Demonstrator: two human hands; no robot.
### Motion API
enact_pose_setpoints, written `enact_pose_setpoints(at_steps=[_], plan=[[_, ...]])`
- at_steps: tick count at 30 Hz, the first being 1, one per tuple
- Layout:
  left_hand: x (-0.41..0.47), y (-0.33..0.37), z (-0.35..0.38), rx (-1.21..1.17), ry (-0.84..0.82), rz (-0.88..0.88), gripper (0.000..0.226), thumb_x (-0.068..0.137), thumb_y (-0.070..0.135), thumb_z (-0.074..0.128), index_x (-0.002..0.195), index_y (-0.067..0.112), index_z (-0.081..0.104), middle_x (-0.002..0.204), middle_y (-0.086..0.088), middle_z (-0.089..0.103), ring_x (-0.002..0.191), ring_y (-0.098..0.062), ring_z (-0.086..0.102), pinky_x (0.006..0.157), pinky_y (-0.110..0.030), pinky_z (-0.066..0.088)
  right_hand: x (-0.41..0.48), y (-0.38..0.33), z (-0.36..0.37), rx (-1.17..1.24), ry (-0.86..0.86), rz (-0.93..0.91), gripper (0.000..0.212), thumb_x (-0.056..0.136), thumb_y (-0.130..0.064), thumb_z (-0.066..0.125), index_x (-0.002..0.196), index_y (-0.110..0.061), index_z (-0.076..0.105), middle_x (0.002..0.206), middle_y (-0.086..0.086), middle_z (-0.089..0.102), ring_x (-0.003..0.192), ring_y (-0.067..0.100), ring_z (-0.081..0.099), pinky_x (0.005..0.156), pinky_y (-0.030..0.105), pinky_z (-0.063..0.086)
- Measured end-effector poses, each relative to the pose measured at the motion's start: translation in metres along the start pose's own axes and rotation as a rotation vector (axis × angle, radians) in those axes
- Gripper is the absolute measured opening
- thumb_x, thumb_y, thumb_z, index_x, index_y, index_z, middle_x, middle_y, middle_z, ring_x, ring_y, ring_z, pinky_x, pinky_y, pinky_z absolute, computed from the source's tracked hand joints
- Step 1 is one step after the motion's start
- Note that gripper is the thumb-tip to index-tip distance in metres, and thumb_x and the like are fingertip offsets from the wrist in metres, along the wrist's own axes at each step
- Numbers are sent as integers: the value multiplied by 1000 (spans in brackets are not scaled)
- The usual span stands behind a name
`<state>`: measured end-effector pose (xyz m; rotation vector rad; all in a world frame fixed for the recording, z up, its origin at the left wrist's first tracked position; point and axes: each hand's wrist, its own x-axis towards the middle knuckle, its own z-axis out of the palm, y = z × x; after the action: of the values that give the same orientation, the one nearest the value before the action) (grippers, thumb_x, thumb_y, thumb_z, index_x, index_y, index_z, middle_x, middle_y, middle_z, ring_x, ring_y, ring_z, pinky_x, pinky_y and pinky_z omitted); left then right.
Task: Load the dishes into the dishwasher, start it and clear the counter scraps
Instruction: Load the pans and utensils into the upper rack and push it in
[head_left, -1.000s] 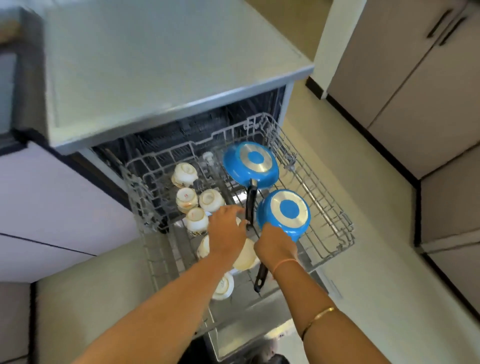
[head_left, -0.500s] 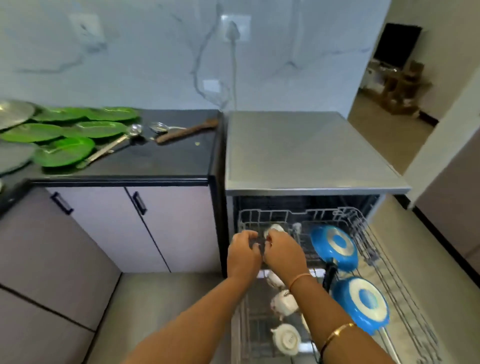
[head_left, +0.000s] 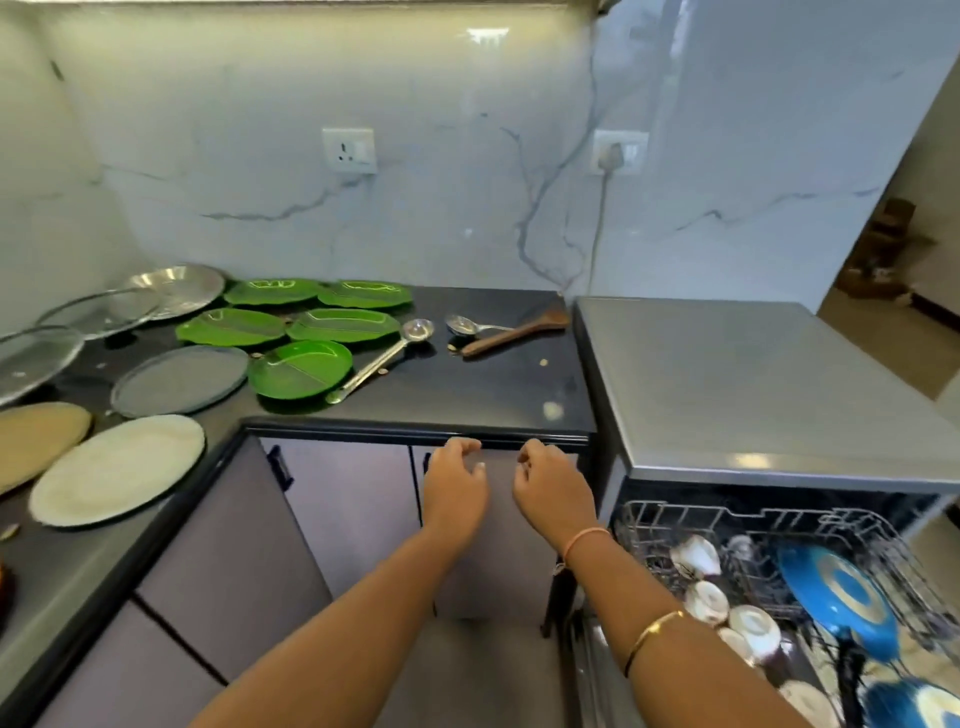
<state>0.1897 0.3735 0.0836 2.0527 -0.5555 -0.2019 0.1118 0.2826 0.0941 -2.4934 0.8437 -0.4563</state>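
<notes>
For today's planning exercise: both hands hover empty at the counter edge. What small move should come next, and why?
Probably reach the left hand to the nearest green plate: the hand holds nothing, the plate lies on the counter, and the rack stands pulled out.

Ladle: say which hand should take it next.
Left, probably. The left hand is empty and nearer the ladle; the right hand, also empty, would have to cross over it.

a white marble wall (head_left: 426, 104) is veined with grey and lit from above; pale lilac cabinets (head_left: 353, 499) are fitted below.
</notes>
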Motion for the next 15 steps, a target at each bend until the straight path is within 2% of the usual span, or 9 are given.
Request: enact_pose_setpoints(at_steps=[5, 9, 15], plan=[[35, -12, -33, -33, 38, -10, 25, 91, 12, 53, 114, 19, 55, 124, -1, 52, 100, -10, 52, 85, -24, 43, 29, -36, 18, 49, -19, -32, 17, 93, -18, 44, 105, -11, 54, 106, 9, 56, 91, 25, 56, 76, 32, 44], [61, -20, -46, -30, 58, -14, 25, 91, 12, 52, 115, 19, 55, 123, 1, 52, 97, -6, 49, 81, -21, 41, 63, -48, 25, 84, -34, -57, 19, 93, -14, 44, 108, -8, 53, 105, 12, 55, 89, 26, 55, 78, 36, 47], [116, -31, -37, 17, 62, -32, 23, 92, 13, 52, 114, 20, 54, 122, 1, 52, 98, -7, 48, 75, -20, 37, 131, -43, 44, 125, -51, -9, 22, 93, -13, 43, 113, -9, 50, 109, 12, 53, 91, 25, 55, 79, 32, 45]])
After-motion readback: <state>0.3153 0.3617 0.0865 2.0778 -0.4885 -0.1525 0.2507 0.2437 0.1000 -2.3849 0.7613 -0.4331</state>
